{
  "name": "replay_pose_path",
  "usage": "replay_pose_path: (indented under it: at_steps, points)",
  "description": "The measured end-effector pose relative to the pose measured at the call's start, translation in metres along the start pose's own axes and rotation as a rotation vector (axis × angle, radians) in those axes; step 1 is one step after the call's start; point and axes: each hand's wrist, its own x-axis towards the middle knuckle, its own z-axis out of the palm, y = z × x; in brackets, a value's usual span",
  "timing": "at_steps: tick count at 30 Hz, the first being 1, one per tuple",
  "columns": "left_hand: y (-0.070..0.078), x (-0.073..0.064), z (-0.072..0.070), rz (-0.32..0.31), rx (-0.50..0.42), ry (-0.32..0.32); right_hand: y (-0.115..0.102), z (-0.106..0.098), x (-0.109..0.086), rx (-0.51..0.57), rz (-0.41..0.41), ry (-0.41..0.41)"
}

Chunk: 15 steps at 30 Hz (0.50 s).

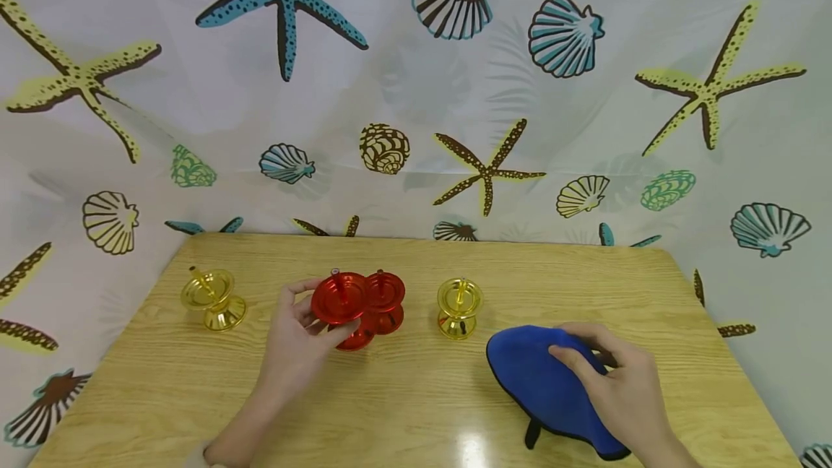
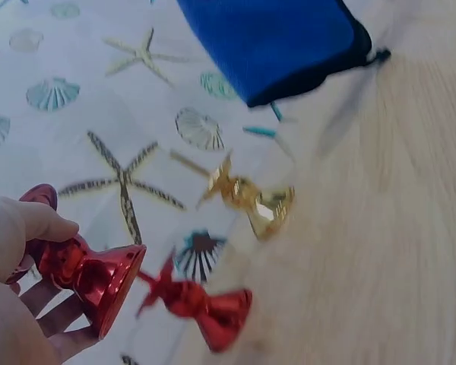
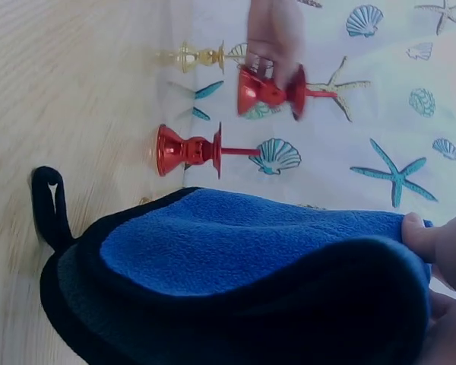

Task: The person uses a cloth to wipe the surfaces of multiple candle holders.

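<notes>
My left hand grips a shiny red candle holder by its waist, between thumb and fingers. It has a shallow dish with an upright spike and a flared base, and in the right wrist view it is lifted off the table. A second red candle holder stands just behind and to its right, partly overlapped in the head view. My right hand pinches a blue cloth with black edging and a black hanging loop. The cloth hangs over the table's front right, folded in the right wrist view.
A gold candle holder stands to the right of the red pair, and another gold one at the far left. The wooden table ends at a white curtain printed with shells and starfish.
</notes>
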Motion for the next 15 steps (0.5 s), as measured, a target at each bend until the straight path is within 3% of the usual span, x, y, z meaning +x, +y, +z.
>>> replay_pose_path:
  at_steps: [6, 15]
  points:
    - [-0.028, 0.019, -0.020, -0.024, 0.102, 0.061, 0.006, -0.005, -0.004, -0.007, 0.039, 0.002]
    - [-0.064, 0.048, -0.035, -0.069, 0.151, 0.099, 0.008, -0.004, -0.008, -0.020, 0.074, 0.000]
